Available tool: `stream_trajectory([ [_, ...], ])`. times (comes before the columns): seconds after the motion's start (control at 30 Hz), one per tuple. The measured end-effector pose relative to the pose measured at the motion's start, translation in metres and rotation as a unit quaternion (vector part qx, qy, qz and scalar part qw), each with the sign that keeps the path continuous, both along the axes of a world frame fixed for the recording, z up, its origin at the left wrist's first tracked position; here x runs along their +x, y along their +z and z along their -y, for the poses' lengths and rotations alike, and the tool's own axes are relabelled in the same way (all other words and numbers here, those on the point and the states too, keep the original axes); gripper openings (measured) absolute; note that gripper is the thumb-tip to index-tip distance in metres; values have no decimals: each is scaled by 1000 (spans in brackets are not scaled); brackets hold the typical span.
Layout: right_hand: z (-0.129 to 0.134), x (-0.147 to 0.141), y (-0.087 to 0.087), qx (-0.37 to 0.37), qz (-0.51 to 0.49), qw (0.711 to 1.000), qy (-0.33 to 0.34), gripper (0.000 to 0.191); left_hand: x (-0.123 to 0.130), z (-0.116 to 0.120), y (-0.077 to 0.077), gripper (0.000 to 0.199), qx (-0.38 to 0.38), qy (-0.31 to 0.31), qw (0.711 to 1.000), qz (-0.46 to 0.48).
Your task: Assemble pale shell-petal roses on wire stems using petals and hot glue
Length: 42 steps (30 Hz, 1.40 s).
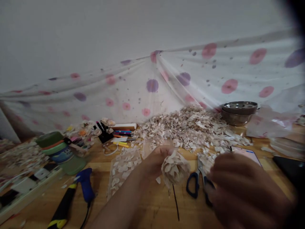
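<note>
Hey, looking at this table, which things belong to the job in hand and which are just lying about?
Part of the job:
left hand, holding a petal flower
stem
right hand, blurred
petal pile
scissors

Just lying about:
steel bowls
phone
markers
power strip

Stacked steel bowls beside a heap of pale flakes on a wooden table, with blue-handled scissors, a blue glue gun, and a spotted sheet hanging behind.
</note>
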State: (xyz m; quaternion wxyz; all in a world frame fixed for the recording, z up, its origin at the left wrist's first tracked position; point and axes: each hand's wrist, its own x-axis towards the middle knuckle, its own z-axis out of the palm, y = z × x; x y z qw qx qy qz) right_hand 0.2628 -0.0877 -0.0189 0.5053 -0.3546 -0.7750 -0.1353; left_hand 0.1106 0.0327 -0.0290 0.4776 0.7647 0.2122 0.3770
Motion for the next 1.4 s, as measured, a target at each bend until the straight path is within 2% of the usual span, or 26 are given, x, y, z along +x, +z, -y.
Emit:
stream_trajectory([
  [0.07,-17,7,7,53,34,998,14,33,1,2,-5,73,-16,-9,1000,-9],
  [0.1,-25,11,11,52,34,998,28,36,1,3,-8,70,-21,-10,1000,-10],
  [0.17,-38,18,17,-6,37,997,71,34,-1,2,-11,65,-49,-11,999,-14],
  [0.23,-43,23,21,-73,53,989,121,31,-2,1,-12,61,-124,-41,991,-25],
  [0.33,-44,27,25,-113,71,977,165,32,-3,-1,-10,48,-249,-134,959,-32],
  [0.4,-42,28,27,-127,79,973,175,30,-3,-3,-7,40,-278,-178,943,-36],
  [0.63,-38,29,28,-133,107,967,190,28,-1,-11,-10,31,-351,-229,906,-60],
  [0.87,-38,32,27,-114,130,973,151,24,0,-14,-14,30,-387,-225,892,-61],
  [1.07,-36,26,28,-81,132,982,106,16,2,-15,-13,31,-385,-206,898,-50],
  [1.27,-36,25,26,-68,127,987,74,20,5,-14,-14,36,-371,-173,911,-57],
  [1.4,-32,25,23,20,56,998,-5,21,-2,-23,-11,41,-343,-119,930,-52],
])
